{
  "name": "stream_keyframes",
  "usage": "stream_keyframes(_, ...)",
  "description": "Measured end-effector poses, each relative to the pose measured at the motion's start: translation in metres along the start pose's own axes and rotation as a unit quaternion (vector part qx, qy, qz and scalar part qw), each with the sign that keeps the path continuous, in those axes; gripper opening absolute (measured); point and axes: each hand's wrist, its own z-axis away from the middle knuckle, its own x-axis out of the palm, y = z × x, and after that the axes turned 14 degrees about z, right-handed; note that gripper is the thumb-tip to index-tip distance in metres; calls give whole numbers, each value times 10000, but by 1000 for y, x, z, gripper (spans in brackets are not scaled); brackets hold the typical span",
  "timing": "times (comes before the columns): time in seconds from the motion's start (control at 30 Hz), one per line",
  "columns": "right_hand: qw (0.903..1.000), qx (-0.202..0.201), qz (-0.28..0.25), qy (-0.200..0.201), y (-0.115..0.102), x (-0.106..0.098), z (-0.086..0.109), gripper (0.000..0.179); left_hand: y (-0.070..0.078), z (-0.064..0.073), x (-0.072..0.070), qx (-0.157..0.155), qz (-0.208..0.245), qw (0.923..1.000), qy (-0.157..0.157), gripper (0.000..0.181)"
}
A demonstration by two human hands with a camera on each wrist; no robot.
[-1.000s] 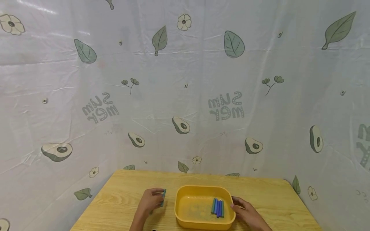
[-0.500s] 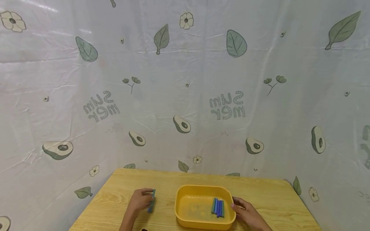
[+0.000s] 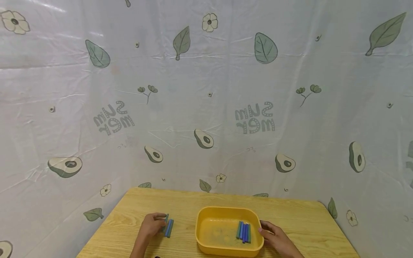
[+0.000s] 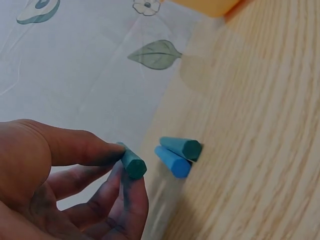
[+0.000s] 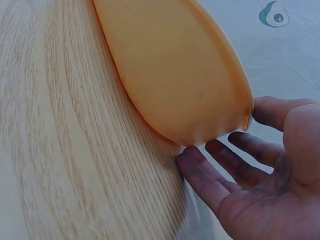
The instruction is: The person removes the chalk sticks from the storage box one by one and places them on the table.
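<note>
At lower left, the left hand (image 3: pixel 152 224) pinches a green stick (image 4: pixel 133 164), having shifted left off a blue stick (image 4: pixel 172 162) and a second green stick (image 4: pixel 183 147), apparently released; right of bottom centre, coloured sticks (image 3: pixel 243 233) lie in a yellow tray (image 3: pixel 206 248) the right hand (image 3: pixel 276 239) grips

Your held stick (image 4: pixel 134 166) is deep teal, the pair (image 4: pixel 176 156) beside it teal and bright blue; your tray (image 3: pixel 229 251) is yellow-orange, the sticks (image 3: pixel 244 233) inside green, blue and violet, your table (image 3: pixel 300 222) yellow with wood grain, your sheet (image 3: pixel 180 107) pale grey, printed with green leaves (image 3: pixel 266 48), avocados (image 3: pixel 204 138) and cream flowers (image 3: pixel 209 22)
</note>
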Motion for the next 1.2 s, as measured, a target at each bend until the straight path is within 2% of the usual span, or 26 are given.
stream_keyframes(0.4, 9993, 248, -251, -121, 0, 3, 1, 80, -20, -6, 0, 250, -827, 9962, 108, 35)
stream_keyframes(0.57, 9990, 211, -344, -175, 3, 3, 0, 81, -21, -4, 4, 525, -1182, 9913, 236, 33)
stream_keyframes(0.7, 9995, 192, -243, -81, 0, 3, 0, 80, -16, -2, 7, 688, -1291, 9890, 203, 33)
stream_keyframes(0.77, 9997, 170, -169, -47, -2, 2, 0, 80, -14, -2, 8, 700, -1292, 9890, 160, 32)
stream_keyframes(0.93, 9998, 127, -117, -44, -3, 1, 1, 80, -12, -1, 8, 500, -1175, 9918, 89, 33)
stream_keyframes(1.13, 9996, 55, -232, -146, 0, 0, 1, 80, -10, -1, 9, 238, -988, 9947, 167, 39)
stream_keyframes(1.2, 9996, 55, -238, -148, 0, 0, 0, 80, -8, 0, 9, 262, -981, 9947, 188, 40)
